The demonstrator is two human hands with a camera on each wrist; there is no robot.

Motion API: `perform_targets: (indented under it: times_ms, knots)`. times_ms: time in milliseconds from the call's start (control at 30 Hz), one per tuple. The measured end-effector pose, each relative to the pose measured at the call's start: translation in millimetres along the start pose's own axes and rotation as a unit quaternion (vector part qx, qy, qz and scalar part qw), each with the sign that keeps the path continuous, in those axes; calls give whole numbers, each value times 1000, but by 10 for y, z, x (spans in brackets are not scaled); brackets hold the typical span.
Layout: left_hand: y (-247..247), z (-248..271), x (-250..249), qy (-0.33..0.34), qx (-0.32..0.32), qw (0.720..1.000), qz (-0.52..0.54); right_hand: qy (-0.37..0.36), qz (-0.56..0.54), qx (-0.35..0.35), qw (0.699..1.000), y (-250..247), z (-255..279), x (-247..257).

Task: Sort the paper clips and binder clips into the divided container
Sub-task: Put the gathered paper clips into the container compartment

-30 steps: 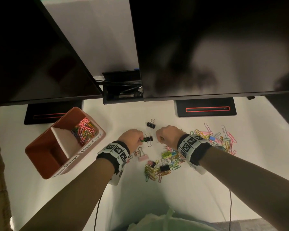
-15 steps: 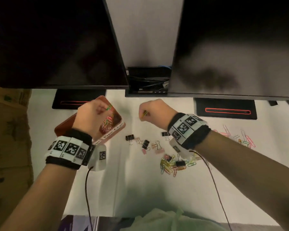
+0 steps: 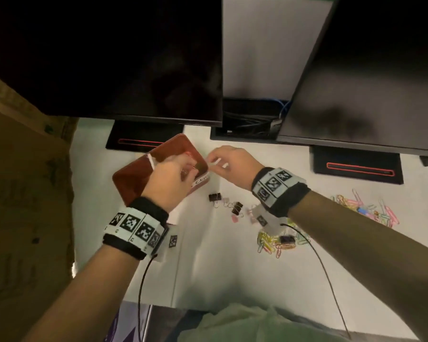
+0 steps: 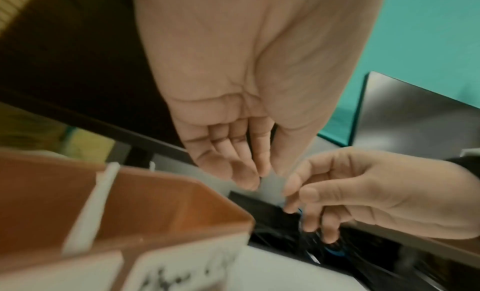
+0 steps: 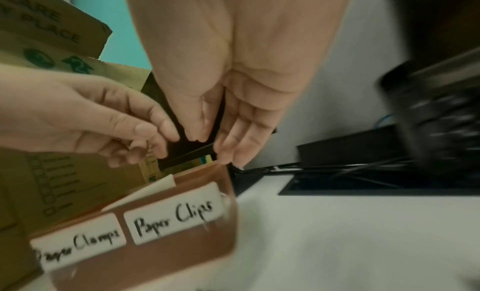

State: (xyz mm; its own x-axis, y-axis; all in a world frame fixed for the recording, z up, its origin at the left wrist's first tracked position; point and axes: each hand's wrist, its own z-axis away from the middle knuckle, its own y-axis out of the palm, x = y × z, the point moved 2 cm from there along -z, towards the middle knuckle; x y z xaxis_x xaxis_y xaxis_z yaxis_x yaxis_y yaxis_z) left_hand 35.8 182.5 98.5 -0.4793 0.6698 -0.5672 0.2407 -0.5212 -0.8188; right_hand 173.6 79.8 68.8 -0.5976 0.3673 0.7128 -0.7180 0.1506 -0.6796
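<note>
- divided container (image 3: pixel 134 174): brown box on the white counter (image 3: pixel 220 267), at approx 10 o'clock from counter mid (head view, 12 = away from the person). White divider (image 3: pixel 151 161) splits it in 2.
- front labels: "Paper Clamps" (image 5: pixel 78 242) on one half, "Paper Clips" (image 5: pixel 174 213) on the other, at its 3 o'clock.
- L hand (image 3: pixel 171 183): over the Paper Clips half, covering most of it. Grip: fingers curled w/ thumb tip near index in R wrist view. Cannot tell if it pinches a clip (blurred).
- R hand (image 3: pixel 232 164): just beside the container's 3 o'clock corner, above the counter, fingertips close to L hand's. Grip: fingers look bent toward thumb in L wrist view and fairly straight in its own view. Cannot tell if spread or pinching.
- binder clips (image 3: pixel 215 197): two black plus small pink ones in a loose row on the counter, at 5 o'clock of the container, by the R wrist.
- paper clips (image 3: pixel 272 243): mixed-colour pile further toward 5 o'clock, one black binder clip (image 3: pixel 287 240) lying on it.
- second paper clip scatter (image 3: pixel 366 208): at 3 o'clock, beyond the R forearm.
- marker bands (image 3: pixel 136 228) on both wrists, w/ thin black cables.
- two dark monitors (image 3: pixel 109 58) at 12 o'clock, cable tray (image 3: pixel 247 119) between them.
- cardboard box (image 3: pixel 22 193) at 9 o'clock, off the counter edge.
</note>
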Motion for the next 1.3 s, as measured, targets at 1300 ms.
perform_targets:
  times_ms: [1300]
  knots:
    - [1633, 319, -446, -128, 111, 980, 105, 75, -27, 20, 997, -93, 1307, -1364]
